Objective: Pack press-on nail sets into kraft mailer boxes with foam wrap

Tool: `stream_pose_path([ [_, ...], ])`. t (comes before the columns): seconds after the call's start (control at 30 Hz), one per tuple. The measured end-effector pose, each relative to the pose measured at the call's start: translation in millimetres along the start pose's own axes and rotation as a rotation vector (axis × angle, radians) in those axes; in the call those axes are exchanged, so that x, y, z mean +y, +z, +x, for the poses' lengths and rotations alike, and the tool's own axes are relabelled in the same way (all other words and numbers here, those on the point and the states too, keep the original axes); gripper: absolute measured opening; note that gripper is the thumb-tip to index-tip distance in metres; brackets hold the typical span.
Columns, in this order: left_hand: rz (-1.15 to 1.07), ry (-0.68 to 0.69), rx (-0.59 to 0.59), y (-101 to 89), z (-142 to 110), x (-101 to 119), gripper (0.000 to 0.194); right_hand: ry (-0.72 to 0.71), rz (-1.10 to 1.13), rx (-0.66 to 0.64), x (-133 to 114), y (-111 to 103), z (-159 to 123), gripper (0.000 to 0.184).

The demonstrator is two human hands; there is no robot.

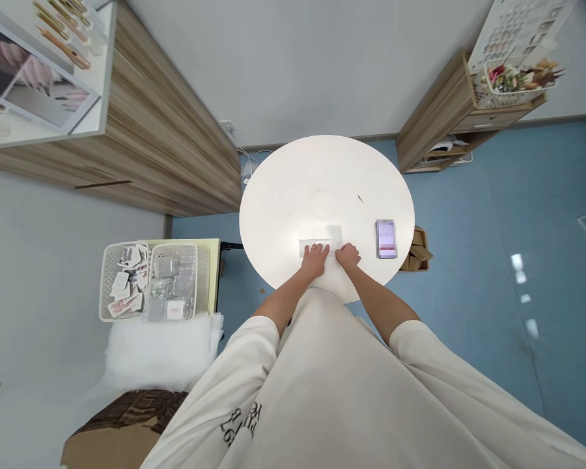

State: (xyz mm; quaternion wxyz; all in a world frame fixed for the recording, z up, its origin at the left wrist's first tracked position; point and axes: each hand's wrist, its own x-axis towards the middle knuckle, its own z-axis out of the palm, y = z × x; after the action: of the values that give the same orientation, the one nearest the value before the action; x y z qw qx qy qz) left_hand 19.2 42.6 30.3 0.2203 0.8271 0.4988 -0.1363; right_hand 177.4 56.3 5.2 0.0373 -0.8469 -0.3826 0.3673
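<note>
Leftmost, at the left of the frame, two white plastic baskets [103,286] are noted side by side, filled with printed cards and clear cases. At the centre, a round white table [283,176] is observed. Near its lower edge, a clear plastic sleeve [334,232] is laid flat. The sleeve's lower part is pressed by the left hand [314,258], fingers extended and slightly spread. At its right end, the right hand [348,255] is held with fingers curled; whether the sleeve is pinched cannot be determined. Farther right on the tabletop, a lit smartphone [386,239] is recorded, untouched by either hand.
</note>
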Motion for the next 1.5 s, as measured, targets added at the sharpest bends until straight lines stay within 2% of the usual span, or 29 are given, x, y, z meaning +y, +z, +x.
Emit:
stream_pose_path([
  [0.13, -0.023, 0.044, -0.003, -7.6, -13.0, -6.1, 0.078, 0.021, 0.221, -0.03, 1.8, -4.4, -3.5, 0.036],
  [0.2, -0.034, 0.058, -0.012, -9.2, -16.5, -7.5, 0.076, -0.025, 0.27, -0.025, 0.5, -3.9, -6.8, 0.038],
  [0.37, -0.065, 0.058, 0.004, -8.1, -19.2, -9.0, 0.074, -0.297, 0.16, -0.115, -10.9, 5.1, -17.0, 0.025],
  [0.6, -0.239, 0.071, 0.091, -4.9, -29.1, -22.3, 0.061, -0.424, -0.022, -0.157, -21.1, 4.6, -32.9, 0.039],
  [0.7, -0.349, -0.064, 0.186, -3.7, -33.9, -30.4, 0.056, -0.472, -0.149, -0.165, -25.6, 3.8, -37.5, 0.048],
  [0.8, -0.516, -0.371, 0.277, 0.9, -34.5, -39.4, 0.049, -0.469, -0.247, -0.168, -29.6, 7.0, -40.6, 0.056],
  [0.9, -0.746, -0.715, 0.267, 7.4, -29.1, -48.7, 0.047, -0.483, -0.304, -0.184, -30.1, 10.5, -42.2, 0.063],
  [0.97, -0.893, -0.842, 0.213, 10.1, -22.9, -53.6, 0.048, -0.498, -0.331, -0.205, -29.2, 11.4, -42.5, 0.067],
  [1.13, -1.033, -0.901, 0.113, 9.5, -8.7, -57.3, 0.052, -0.511, -0.373, -0.254, -28.4, 10.0, -42.2, 0.077],
  [1.23, -1.09, -0.847, 0.137, 8.9, -3.7, -56.4, 0.046, -0.508, -0.392, -0.273, -29.4, 8.9, -42.1, 0.081],
  [1.33, -1.14, -0.89, 0.146, 7.9, 0.5, -54.0, 0.039, -0.508, -0.392, -0.294, -29.7, 7.7, -41.6, 0.082],
  [1.4, -1.18, -0.94, 0.131, 6.3, 2.9, -51.9, 0.04, -0.51, -0.387, -0.301, -29.3, 6.9, -41.1, 0.082],
  [1.5, -1.252, -0.912, 0.171, 3.0, 5.1, -48.9, 0.044, -0.515, -0.372, -0.303, -27.9, 5.7, -40.2, 0.082],
])
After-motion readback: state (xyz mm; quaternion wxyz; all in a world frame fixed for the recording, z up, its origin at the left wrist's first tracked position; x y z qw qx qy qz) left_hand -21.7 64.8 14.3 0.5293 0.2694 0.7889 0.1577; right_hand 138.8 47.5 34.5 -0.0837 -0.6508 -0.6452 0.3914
